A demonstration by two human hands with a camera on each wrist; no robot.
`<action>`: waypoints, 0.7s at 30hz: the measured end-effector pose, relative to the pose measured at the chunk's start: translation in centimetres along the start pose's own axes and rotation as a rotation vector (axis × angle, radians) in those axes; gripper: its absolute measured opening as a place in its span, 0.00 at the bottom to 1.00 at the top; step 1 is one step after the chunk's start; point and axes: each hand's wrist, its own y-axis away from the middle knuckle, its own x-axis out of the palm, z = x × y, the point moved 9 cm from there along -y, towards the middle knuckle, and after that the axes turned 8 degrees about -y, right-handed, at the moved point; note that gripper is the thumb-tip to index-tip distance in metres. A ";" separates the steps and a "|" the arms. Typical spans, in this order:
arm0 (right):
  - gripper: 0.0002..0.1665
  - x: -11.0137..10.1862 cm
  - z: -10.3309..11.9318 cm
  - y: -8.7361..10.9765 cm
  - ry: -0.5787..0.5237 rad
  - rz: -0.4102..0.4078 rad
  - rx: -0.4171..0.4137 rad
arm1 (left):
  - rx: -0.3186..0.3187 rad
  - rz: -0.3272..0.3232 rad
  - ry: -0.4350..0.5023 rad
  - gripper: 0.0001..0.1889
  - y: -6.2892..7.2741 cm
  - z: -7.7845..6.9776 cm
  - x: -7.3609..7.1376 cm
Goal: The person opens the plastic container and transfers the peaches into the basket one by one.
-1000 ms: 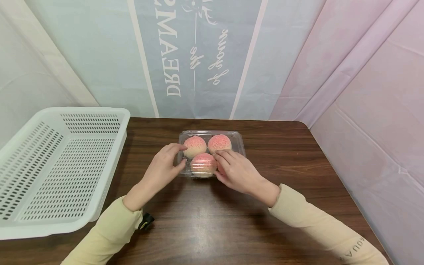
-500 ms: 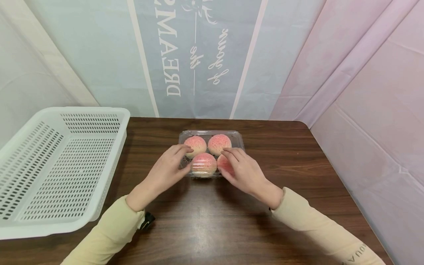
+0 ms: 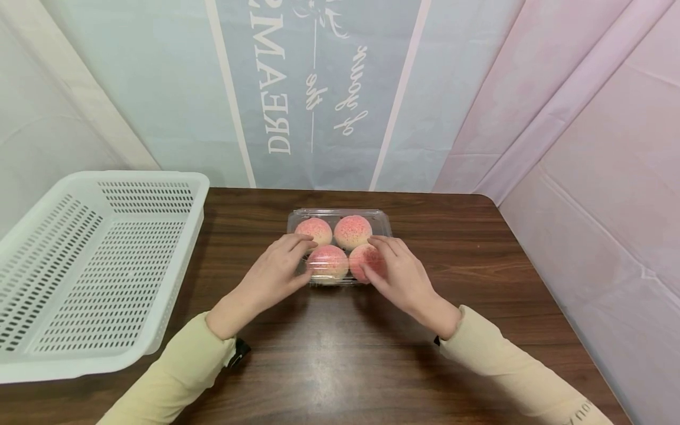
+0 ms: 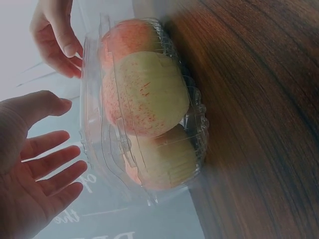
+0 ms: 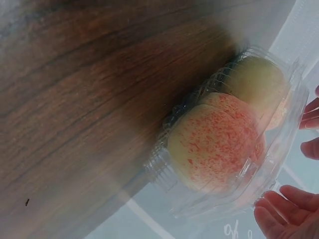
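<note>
My left hand [image 3: 273,273] and right hand [image 3: 405,276], loosely spread, partly mask the peach clamshell [image 3: 380,222]; behind it, cropped “DREAM” banner [image 3: 325,100]

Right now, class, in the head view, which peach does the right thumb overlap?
The near-right peach: the thumb of the right hand crosses it, none of the others.

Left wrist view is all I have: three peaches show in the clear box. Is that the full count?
Observer: No, the head view shows four peaches in the clear box.
Operator: What's off to the person's left?
Observer: A white slotted basket, seen in the head view.
Operator: And the right hand, seen from above?
Observer: It overlaps the near right peach in the head view; I can't tell whether it touches the plastic.
</note>
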 end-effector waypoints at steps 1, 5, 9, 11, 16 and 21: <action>0.24 -0.2 0.0 0.0 -0.008 -0.014 -0.002 | 0.002 0.007 -0.001 0.18 0.0 0.0 0.1; 0.22 -0.6 -0.3 0.3 -0.031 -0.055 0.003 | 0.012 0.025 -0.008 0.19 0.0 -0.2 0.3; 0.21 -0.8 -0.7 0.5 -0.042 -0.072 0.031 | 0.031 0.016 -0.012 0.19 0.0 -0.4 0.4; 0.22 -0.8 -0.9 0.6 -0.051 -0.073 0.047 | 0.038 0.008 -0.016 0.19 -0.1 -0.5 0.4; 0.22 -0.9 -1.5 1.0 -0.083 -0.076 0.085 | 0.046 0.007 -0.017 0.20 -0.1 -0.7 0.5; 0.22 -1.1 -2.2 1.3 -0.112 -0.092 0.143 | 0.047 0.012 -0.020 0.20 -0.1 -0.8 0.6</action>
